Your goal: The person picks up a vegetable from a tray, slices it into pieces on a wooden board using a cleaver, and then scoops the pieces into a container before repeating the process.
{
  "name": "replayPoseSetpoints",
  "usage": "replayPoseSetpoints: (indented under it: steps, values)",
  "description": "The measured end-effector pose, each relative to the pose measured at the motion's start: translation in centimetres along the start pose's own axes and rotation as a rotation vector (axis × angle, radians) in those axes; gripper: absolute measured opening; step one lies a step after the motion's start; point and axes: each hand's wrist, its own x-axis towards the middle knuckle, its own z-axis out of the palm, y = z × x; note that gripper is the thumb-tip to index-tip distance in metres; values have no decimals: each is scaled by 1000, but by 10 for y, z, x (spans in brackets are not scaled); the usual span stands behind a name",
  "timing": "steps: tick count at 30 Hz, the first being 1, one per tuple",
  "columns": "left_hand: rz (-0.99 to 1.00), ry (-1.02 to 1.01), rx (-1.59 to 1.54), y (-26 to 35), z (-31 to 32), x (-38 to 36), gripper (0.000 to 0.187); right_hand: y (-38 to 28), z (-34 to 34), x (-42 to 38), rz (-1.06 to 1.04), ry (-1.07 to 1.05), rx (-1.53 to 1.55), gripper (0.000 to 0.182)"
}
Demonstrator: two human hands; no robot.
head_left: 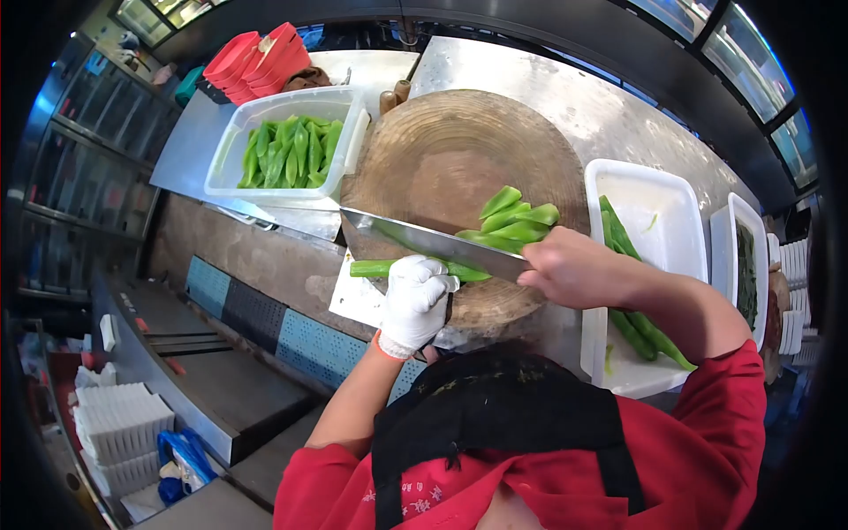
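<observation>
A: Largest item?
B: Desk (618, 115), bare metal, its far edge cut off by the dark rim of the view.

A: Next?
B: Chopping board (442, 150), round, wooden, on the desk. Its near edge is hidden behind the hands and the person's dark apron.

A: Containers?
B: Three white tubs. Left tub (231, 150), beside the board, holds cut green pieces. Right tub (658, 190), touching the board's right side, holds whole green stalks; its near corner is hidden by the right forearm. Far tub (720, 252), further right, holds something dark green, too squeezed at the edge to name.

A: Tools?
B: Knife (424, 238), broad blade lying across the board's near half, tip pointing left. The handle is hidden inside the right hand.

A: Hands?
B: Right hand (574, 265), bare, clenched around the knife handle. Left hand (417, 299), in a white glove, fingers curled down onto the long stalk.

A: The long stalk?
B: Long stalk (375, 267), green, lying on the board's near edge under the blade, its left end sticking out past the glove. The middle is covered by glove and blade.

A: Smaller lots?
B: Cut pieces (517, 221), a small green heap on the board just behind the blade. Red stack (261, 57), at the far left, partly cut off; I cannot tell what it is.
</observation>
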Motion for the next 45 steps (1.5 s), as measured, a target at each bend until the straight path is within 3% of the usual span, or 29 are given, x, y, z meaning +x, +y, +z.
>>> replayPoseSetpoints:
  steps: [2,4,7,9,11,14,19,24,26,31,34,41,45]
  values:
    - [6,26,59,6,-1,0,26,-6,12,15,-13,12,-17,22]
    - [2,20,113,13,-7,2,23,-24,19,36,195,-174,-48,24]
    - [-117,4,78,11,-34,5,19,-36,12,31,299,-164,-13,21]
    - [-188,-36,221,-1,-50,-1,19,-25,4,21,239,-112,18,21]
    - [-264,-50,173,4,-48,-9,19,-21,-2,12,176,-72,44,22]
    - [-141,9,131,11,-32,-6,20,-23,-6,2,229,-38,66,23]
    - [-98,-14,80,14,-11,-15,24,-18,4,-15,10,1,61,26]
    - [-31,39,154,20,-13,-18,24,-33,32,8,168,-77,38,22]
    - [-84,-47,179,19,-19,-22,27,-42,31,18,236,-130,-2,22]
    - [-156,-175,325,16,-54,-14,35,-14,5,7,195,-148,165,24]
    - [-228,-248,162,13,-49,-8,32,-5,6,0,178,-64,106,26]
    - [-131,8,196,11,-17,-2,25,-15,-5,-13,191,11,133,29]
    - [-100,27,266,10,-18,-15,19,-20,-2,-20,122,27,97,28]
